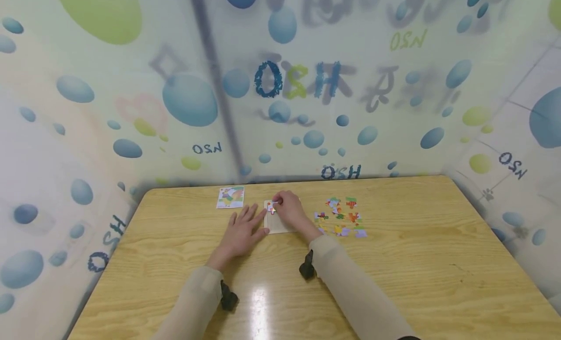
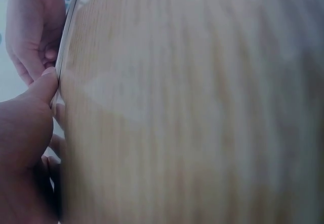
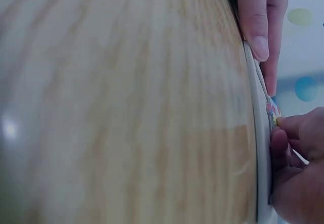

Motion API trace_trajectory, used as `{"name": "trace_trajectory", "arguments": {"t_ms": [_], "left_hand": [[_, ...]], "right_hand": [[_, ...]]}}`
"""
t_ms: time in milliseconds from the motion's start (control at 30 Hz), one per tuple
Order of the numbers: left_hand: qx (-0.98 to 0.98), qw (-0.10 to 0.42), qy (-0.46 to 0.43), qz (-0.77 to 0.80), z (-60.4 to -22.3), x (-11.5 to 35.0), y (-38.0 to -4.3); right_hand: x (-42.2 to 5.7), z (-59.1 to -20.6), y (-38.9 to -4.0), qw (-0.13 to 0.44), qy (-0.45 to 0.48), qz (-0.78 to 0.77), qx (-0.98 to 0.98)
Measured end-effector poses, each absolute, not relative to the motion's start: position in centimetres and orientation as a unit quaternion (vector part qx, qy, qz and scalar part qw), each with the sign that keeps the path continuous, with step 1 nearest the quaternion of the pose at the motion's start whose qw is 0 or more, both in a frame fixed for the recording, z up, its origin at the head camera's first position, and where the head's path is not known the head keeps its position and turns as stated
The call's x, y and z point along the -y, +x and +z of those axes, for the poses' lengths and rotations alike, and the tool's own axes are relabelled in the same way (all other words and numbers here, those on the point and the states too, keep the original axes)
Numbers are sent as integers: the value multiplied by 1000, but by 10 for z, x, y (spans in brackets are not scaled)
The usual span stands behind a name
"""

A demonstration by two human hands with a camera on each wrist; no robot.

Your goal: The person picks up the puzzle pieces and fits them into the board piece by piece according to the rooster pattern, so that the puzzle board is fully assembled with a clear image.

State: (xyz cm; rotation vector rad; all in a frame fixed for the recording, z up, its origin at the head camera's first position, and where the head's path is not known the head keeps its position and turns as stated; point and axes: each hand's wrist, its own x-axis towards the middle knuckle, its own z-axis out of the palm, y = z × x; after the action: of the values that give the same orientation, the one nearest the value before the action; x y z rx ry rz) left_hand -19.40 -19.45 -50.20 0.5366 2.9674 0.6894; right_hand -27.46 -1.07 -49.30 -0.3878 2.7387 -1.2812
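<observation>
A shallow pale puzzle tray (image 1: pixel 279 226) lies on the table near its far side. At the tray's upper left corner, my right hand (image 1: pixel 290 211) pinches a small colourful puzzle piece (image 1: pixel 271 208) between thumb and fingers. The right wrist view shows this piece (image 3: pixel 274 110) close against the tray (image 3: pixel 261 128), beneath the fingertips. My left hand (image 1: pixel 242 233) lies with its fingers spread, thumb and fingertips at the tray's left edge. In the left wrist view, the thumb of the left hand (image 2: pixel 25 128) rests along the tray's rim.
To the right of the tray, several loose puzzle pieces (image 1: pixel 353 217) are spread in rough rows. A square picture card (image 1: pixel 230 197) lies to the left, beyond the left hand. Behind the wooden table (image 1: pixel 416 262) rises a patterned curtain (image 1: pixel 368 155).
</observation>
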Motion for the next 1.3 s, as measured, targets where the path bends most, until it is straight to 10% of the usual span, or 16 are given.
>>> {"name": "trace_trajectory", "arguments": {"t_ms": [1300], "left_hand": [[-959,16,178,219,-503,194,-193]], "right_hand": [[13,-487,-272,39,-131,-400,-906]]}}
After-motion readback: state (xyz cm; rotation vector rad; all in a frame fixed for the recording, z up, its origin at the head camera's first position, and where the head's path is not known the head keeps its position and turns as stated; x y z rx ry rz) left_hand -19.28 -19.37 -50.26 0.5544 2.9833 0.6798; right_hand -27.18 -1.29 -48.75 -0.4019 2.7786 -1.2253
